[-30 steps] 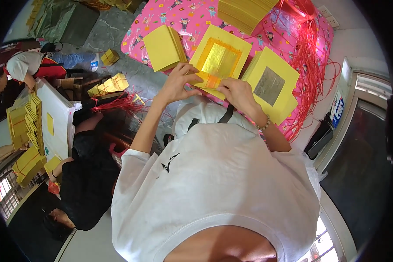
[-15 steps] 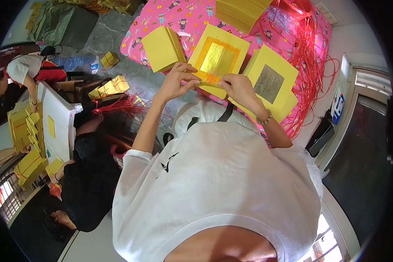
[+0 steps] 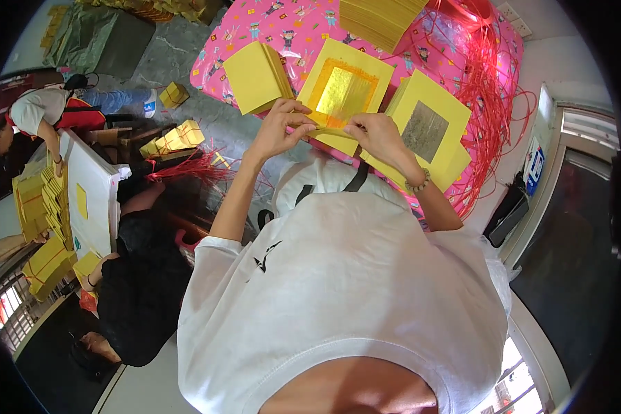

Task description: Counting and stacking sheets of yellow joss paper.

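My left hand and my right hand pinch the two ends of a folded yellow paper sheet and hold it above the stacks. Below it lies a yellow stack topped with a gold foil square. To its right sits a yellow stack with a silver foil square. A plain yellow stack lies to the left. All rest on a pink patterned cloth.
Red strings spill over the right side of the cloth. Another yellow stack sits at the top. A person in black sits at my left, by a white table holding yellow paper bundles. Another person bends at far left.
My hands have lifted slightly and drawn the folded yellow sheet between them. The person at far left has shifted a little.
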A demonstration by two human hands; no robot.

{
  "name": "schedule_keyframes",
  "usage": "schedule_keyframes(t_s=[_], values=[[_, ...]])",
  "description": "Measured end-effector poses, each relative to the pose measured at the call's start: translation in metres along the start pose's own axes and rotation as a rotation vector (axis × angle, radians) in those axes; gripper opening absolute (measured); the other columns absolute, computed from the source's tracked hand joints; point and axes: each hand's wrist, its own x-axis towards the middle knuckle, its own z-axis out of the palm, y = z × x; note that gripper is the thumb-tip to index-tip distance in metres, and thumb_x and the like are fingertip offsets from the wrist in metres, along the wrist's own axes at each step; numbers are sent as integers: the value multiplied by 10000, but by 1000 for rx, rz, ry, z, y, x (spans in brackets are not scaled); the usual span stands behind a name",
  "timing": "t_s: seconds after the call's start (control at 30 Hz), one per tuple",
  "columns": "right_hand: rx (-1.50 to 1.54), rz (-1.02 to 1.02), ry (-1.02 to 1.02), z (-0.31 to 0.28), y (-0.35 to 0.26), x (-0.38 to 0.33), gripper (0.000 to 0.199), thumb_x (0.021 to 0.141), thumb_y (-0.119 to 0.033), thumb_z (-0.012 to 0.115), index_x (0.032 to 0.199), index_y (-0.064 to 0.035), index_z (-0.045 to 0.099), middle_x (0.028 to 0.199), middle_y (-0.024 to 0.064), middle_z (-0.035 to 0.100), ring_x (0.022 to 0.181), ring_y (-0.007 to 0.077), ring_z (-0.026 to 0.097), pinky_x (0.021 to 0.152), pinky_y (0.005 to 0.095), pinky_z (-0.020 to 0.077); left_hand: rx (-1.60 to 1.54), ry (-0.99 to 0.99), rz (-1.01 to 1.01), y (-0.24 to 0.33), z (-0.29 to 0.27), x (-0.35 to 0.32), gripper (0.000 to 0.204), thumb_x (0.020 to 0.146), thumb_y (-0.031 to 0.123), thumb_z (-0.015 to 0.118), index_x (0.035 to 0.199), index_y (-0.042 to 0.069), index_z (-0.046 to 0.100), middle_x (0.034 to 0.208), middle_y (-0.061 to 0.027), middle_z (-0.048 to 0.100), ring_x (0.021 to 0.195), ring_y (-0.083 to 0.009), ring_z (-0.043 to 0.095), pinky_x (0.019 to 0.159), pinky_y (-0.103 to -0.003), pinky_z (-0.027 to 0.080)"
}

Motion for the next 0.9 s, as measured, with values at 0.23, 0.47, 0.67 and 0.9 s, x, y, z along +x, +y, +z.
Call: schedule_keyframes(t_s=[0.23,0.47,0.67,0.9], values=[[35,41,-72,-4,-2,2,229,822,-239,619,809,-13,655,644,159,589,599,301,584,566,383,437,-12,14,2,1,1,-1,159,792,229,673,840,87,725,1035,-73,611,1071,-258,487,920,-377,404],[-31,35,-63,-6,-3,3,225,825,-241,616,801,-20,648,644,154,587,607,304,581,567,388,434,8,22,35,11,-4,4,177,782,257,685,854,98,718,1029,-67,601,1062,-258,488,913,-373,399],[-75,-141,101,-24,-21,1,205,852,-232,592,844,-32,635,729,150,604,654,314,586,590,383,446,268,60,220,44,0,23,308,702,187,696,996,112,639,942,-51,584,940,-240,531,827,-360,407],[262,-170,320,-57,-32,1,214,898,-227,560,1025,-63,614,977,98,631,789,214,630,687,318,476,147,287,185,55,-11,36,263,679,-1,615,927,83,638,816,-58,613,777,-251,582,695,-368,437]])
